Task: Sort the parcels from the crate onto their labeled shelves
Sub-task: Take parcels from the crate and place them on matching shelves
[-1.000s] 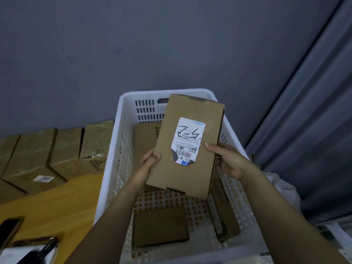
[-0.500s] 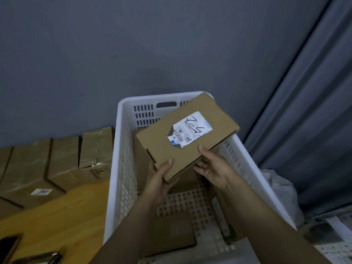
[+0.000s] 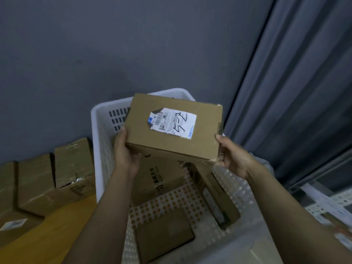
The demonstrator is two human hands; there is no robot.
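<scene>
Hands: two, both engaged. Left hand (image 3: pixel 125 155) grips the left short end of one parcel (image 3: pixel 171 141), thumb up the side, fingers curled underneath. Right hand (image 3: pixel 233 157) grips the near right corner, thumb on the edge, fingers below.

Item held: the parcel, brown cardboard, lifted clear above the crate (image 3: pixel 99 130) and touching nothing but my hands. Its long axis runs left to right between my hands, right end slightly nearer me. Broad face up; white label (image 3: pixel 172 122) with barcode and a black handwritten mark, possibly a shelf code, lying sideways to my view. Neither hand is nearer, as each holds one end.

Below, in the white perforated crate: flat parcel (image 3: pixel 163 237) on the floor, printed parcel (image 3: pixel 158 180) under the held one, leaning parcel (image 3: pixel 219 197) against the right wall. Sorting is, by my estimate, well short of done.

Left of crate: wooden counter (image 3: pixel 47 235) carrying a row of taped boxes (image 3: pixel 72 164).

Behind: grey wall (image 3: pixel 133 44); grey curtain (image 3: pixel 295 92) at right.

Shelves: none in view. I judge the next move needs the mark read, then a turn away with the long axis kept level between both hands.
</scene>
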